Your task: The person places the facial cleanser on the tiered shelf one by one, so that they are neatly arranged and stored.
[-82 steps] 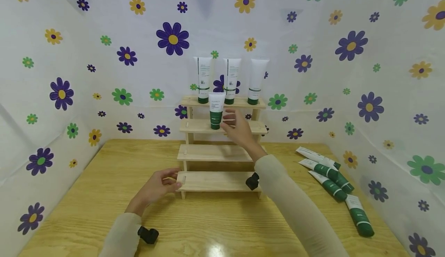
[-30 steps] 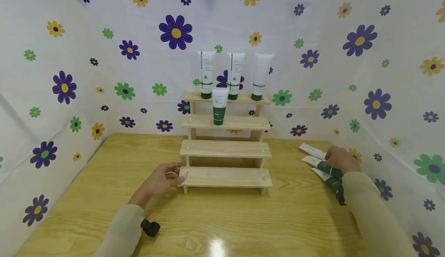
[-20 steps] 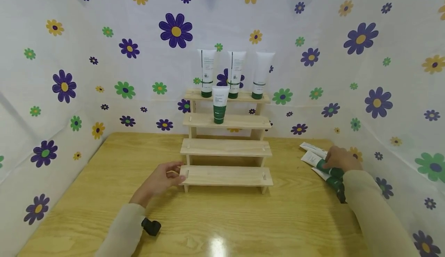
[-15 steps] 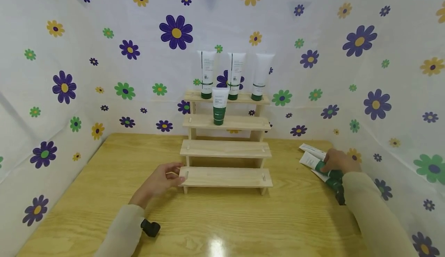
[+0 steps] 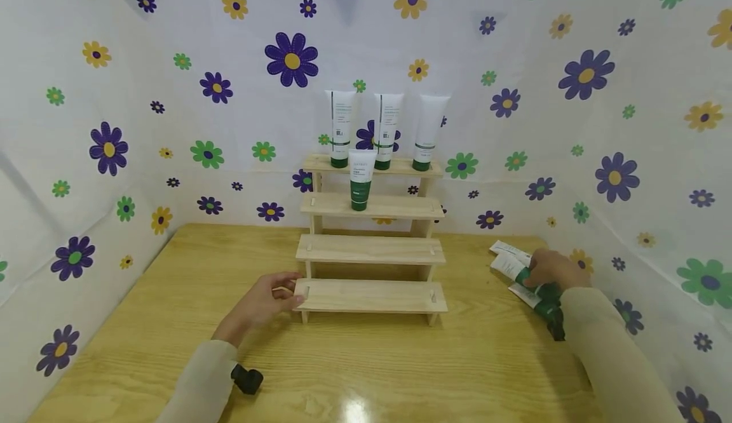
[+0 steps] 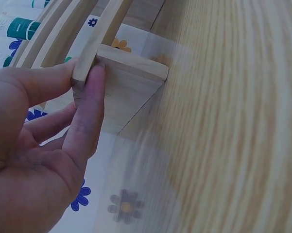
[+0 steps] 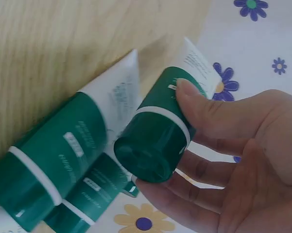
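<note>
Judging this the pick-up step, I have right fingers (image 7: 209,170) curled round a green-and-white plastic tube (image 7: 158,116) beside similar tubes (image 7: 68,131), left fingers (image 6: 90,116) pinching a pale wooden stepped rack (image 5: 372,296), so lifting clear should follow.

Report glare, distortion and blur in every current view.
Head view: white glare on the yellow wooden tabletop near the bottom edge; left wrist view: the pale wooden stepped rack's boards look curved; right wrist view: small print on the green-and-white plastic tubes is blurred.
</note>
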`<action>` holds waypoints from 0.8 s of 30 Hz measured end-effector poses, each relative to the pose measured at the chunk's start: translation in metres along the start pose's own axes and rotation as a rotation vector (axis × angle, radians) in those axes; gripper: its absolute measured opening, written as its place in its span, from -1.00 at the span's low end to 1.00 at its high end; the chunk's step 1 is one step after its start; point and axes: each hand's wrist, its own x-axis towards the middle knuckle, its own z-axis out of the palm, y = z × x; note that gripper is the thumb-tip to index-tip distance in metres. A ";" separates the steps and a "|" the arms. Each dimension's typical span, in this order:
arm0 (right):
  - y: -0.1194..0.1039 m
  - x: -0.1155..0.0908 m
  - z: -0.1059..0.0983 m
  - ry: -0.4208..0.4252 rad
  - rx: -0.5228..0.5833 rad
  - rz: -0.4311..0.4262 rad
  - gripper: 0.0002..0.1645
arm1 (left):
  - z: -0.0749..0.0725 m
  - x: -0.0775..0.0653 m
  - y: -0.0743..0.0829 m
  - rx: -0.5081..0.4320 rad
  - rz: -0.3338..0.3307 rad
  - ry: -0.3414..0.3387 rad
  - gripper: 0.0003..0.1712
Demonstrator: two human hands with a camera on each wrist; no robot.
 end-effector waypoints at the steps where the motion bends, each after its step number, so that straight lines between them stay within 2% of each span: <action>1: 0.000 0.000 0.000 0.000 0.027 -0.007 -0.35 | 0.000 0.000 0.000 0.000 0.000 -0.001 -0.33; 7: -0.005 -0.004 -0.011 0.040 0.145 -0.129 -0.33 | 0.000 0.002 -0.001 -0.012 -0.010 0.008 -0.34; 13: -0.029 -0.012 -0.019 0.103 0.218 -0.225 -0.34 | 0.001 0.001 -0.001 -0.032 -0.030 0.006 -0.30; 19: -0.060 -0.016 -0.025 0.195 0.293 -0.258 -0.33 | 0.000 -0.002 -0.002 -0.039 -0.028 0.000 -0.29; 24: -0.076 -0.015 -0.028 0.318 0.294 -0.280 -0.29 | 0.000 0.000 -0.002 -0.028 -0.034 0.004 -0.28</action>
